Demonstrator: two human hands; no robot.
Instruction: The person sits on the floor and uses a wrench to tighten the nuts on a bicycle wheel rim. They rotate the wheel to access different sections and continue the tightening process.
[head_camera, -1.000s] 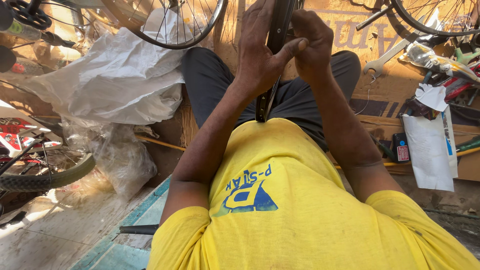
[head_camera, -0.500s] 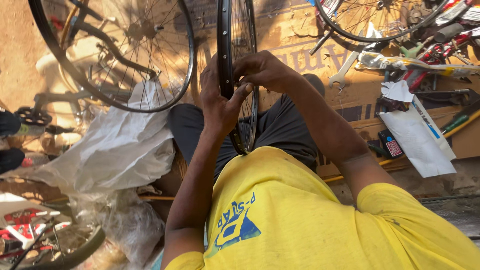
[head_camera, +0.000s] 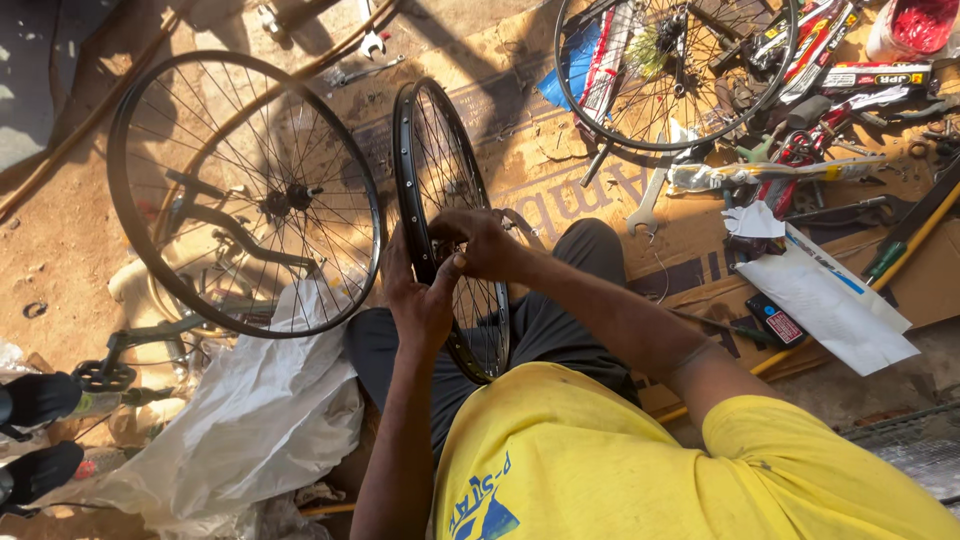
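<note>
A black spoked bicycle wheel rim (head_camera: 420, 150) stands upright on edge between my knees, over my dark trousers. My left hand (head_camera: 418, 300) grips the rim from the left side, thumb up against it. My right hand (head_camera: 485, 240) wraps over the rim from the right, fingers curled among the spokes just above the left hand. Both hands touch each other at the rim. My yellow shirt fills the lower part of the view.
A second spoked wheel (head_camera: 245, 195) stands to the left, a third (head_camera: 675, 70) lies at the top right on cardboard (head_camera: 560, 170). Spanners, tools and packets are scattered right. A white plastic sheet (head_camera: 250, 420) lies at lower left, and a white envelope (head_camera: 835, 305) at right.
The view has tilted downward and forward, bringing the whole rim and the neighbouring wheels into sight. Both hands stay on the rim, now lower along it.
</note>
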